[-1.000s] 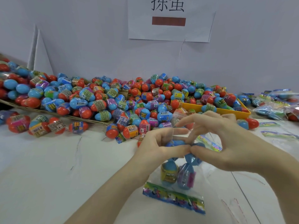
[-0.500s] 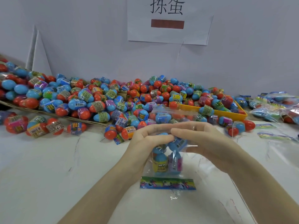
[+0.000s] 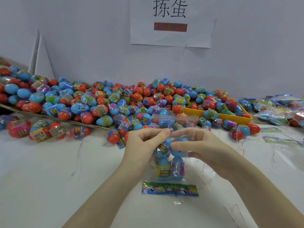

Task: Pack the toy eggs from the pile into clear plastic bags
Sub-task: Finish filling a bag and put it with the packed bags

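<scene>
Presently both hands, left [image 3: 144, 145] and right [image 3: 202, 145], are pinching the bag [image 3: 189, 163], whose unsealed flap is risking eggs [image 3: 162, 168] spilling.

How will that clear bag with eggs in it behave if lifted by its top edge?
The clear bag is probably floppy: its film creases around both hands. The eggs inside would likely sag toward the printed strip and shift. Glossy film may slip in a loose grip.
</scene>
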